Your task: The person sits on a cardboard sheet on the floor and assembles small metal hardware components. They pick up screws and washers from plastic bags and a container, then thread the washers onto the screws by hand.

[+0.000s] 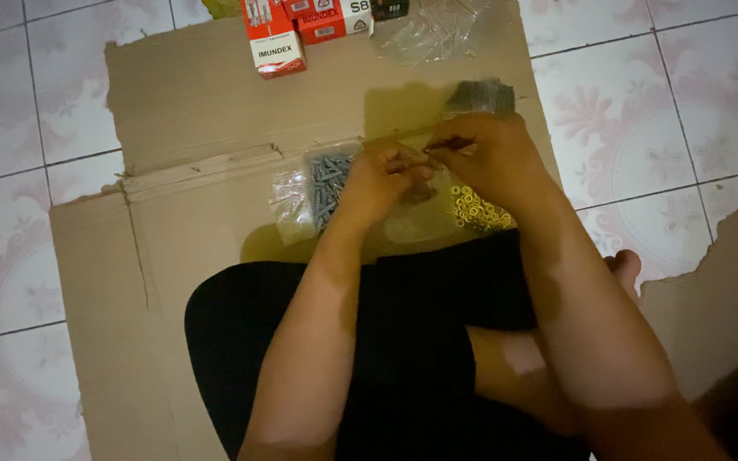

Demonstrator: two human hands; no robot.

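From the head camera, looking down, a person sits on a flattened sheet of cardboard [190, 111] spread over a pale patterned tile floor [694, 102], dark-clothed legs folded beneath the forearms. The left hand [383, 177] and right hand [484, 154] meet just above the cardboard's crease, fingertips touching. Both sets of fingers are curled inward and seem to pinch a small dark part [437, 147] between them; it is too small and dim to tell what it is. Under the left hand lies a clear plastic bag of grey screws [326, 183], partly covered by the wrist. Just beside the right hand, on its near side, lies a heap of small brass-coloured washers [476, 211]. At the far edge stand red and white boxes [279, 38], with crumpled clear plastic [433, 34] next to them.
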